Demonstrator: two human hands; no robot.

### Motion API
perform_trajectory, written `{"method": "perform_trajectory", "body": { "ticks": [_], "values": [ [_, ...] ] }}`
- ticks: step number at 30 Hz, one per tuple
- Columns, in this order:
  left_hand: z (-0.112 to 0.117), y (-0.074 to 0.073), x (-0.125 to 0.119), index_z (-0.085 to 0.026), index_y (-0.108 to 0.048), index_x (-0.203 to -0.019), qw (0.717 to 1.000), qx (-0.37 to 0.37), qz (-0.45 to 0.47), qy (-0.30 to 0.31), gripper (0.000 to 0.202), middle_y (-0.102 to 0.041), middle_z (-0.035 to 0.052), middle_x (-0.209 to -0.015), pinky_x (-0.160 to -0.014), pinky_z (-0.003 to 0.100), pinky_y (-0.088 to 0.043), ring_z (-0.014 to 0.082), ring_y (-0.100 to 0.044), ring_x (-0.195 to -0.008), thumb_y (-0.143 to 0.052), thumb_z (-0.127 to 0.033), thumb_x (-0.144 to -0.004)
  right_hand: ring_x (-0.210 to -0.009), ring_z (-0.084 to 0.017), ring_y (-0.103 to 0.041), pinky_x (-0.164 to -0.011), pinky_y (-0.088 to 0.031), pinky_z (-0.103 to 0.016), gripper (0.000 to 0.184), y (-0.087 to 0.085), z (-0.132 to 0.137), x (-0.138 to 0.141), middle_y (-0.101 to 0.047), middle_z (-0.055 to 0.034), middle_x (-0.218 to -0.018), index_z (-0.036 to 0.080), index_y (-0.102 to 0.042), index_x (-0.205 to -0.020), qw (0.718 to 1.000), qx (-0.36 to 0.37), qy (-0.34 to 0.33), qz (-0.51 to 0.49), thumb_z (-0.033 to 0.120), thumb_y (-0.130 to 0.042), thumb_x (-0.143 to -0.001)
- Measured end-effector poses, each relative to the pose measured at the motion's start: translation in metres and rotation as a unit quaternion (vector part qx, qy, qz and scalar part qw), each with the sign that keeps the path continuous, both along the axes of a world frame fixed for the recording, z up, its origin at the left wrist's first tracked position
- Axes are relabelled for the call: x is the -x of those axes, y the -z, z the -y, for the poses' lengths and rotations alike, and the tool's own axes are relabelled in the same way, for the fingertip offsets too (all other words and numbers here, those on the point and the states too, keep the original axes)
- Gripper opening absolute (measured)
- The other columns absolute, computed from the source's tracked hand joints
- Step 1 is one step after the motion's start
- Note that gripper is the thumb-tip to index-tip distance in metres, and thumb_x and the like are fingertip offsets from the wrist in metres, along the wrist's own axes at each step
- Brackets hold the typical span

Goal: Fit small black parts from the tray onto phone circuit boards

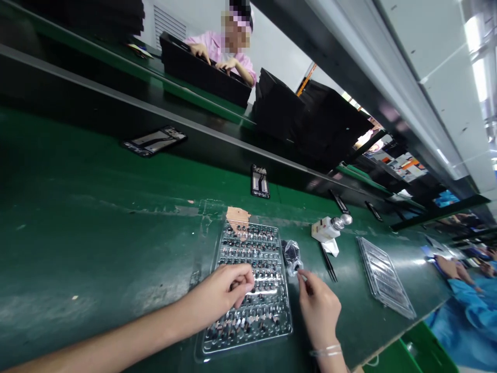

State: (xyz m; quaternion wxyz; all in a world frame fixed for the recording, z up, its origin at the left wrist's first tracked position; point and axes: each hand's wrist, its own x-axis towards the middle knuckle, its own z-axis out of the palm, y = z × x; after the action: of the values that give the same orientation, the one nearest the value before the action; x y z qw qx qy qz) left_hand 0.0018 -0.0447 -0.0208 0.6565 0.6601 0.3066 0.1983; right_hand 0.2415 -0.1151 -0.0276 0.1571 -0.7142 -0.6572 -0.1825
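A clear plastic tray [285, 305] lies on the green table, its rows filled with many small dark parts [264, 273]. Over the tray's middle is my left hand [235, 285], fingers curled and thumb pressed to them; what they hold, if anything, is hidden. Just right of the tray sits a small clear plastic bag [291, 254] with dark contents. My right hand [320, 305] pinches thumb and forefinger together at the bag's near end. Whether it grips the bag or a tiny part there, I cannot make out.
A white bottle with a metal top [326, 229] and black tweezers [329, 263] lie to the right, before another clear tray [386, 277]. Phone frames [260, 181] lie farther back. Across the line, a person in pink [212, 44] reaches into a black box [205, 72].
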Motion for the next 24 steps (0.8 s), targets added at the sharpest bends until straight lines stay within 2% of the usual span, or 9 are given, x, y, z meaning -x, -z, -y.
{"method": "perform_trajectory", "body": {
  "ticks": [5,10,18,24],
  "values": [
    [0.000,0.002,-0.002,-0.018,-0.047,-0.070,1.000,0.010,0.022,-0.006,0.016,-0.047,-0.0043,-0.054,-0.055,0.022,-0.033,0.0097,-0.043,-0.052,-0.041,-0.025,-0.083,-0.059,-0.017,-0.062,-0.055,-0.038,-0.023,0.024,0.010,-0.019,-0.006,-0.069,-0.0069,-0.069,0.016,-0.067,-0.081,0.998,0.031,-0.023,0.057,0.023,-0.044,-0.086],
    [-0.001,0.000,-0.002,-0.018,-0.047,-0.068,0.999,0.024,0.041,-0.012,0.016,-0.048,-0.0044,-0.053,-0.057,0.023,-0.034,0.0094,-0.043,-0.052,-0.043,-0.024,-0.082,-0.053,-0.016,-0.060,-0.049,-0.033,-0.023,0.025,0.012,-0.021,-0.005,-0.068,-0.0065,-0.063,0.017,-0.067,-0.080,0.997,0.040,-0.015,0.070,0.025,-0.044,-0.086],
    [-0.004,0.001,-0.003,-0.018,-0.049,-0.070,0.994,0.081,0.071,-0.026,0.015,-0.050,-0.0047,-0.051,-0.048,0.020,-0.031,0.0074,-0.037,-0.044,-0.047,-0.029,-0.081,-0.045,-0.014,-0.054,-0.045,-0.028,-0.023,0.026,0.010,-0.019,-0.003,-0.062,-0.0034,-0.053,0.018,-0.065,-0.078,0.998,0.039,-0.011,0.050,0.031,-0.044,-0.085],
    [-0.004,0.000,-0.002,-0.017,-0.049,-0.070,0.993,0.093,0.073,-0.027,0.015,-0.050,-0.0045,-0.051,-0.047,0.020,-0.031,0.0071,-0.037,-0.045,-0.047,-0.028,-0.081,-0.046,-0.013,-0.052,-0.047,-0.032,-0.023,0.025,0.008,-0.018,-0.004,-0.060,-0.0022,-0.054,0.018,-0.066,-0.075,0.999,0.024,-0.014,0.023,0.032,-0.047,-0.084]
  ]
}}
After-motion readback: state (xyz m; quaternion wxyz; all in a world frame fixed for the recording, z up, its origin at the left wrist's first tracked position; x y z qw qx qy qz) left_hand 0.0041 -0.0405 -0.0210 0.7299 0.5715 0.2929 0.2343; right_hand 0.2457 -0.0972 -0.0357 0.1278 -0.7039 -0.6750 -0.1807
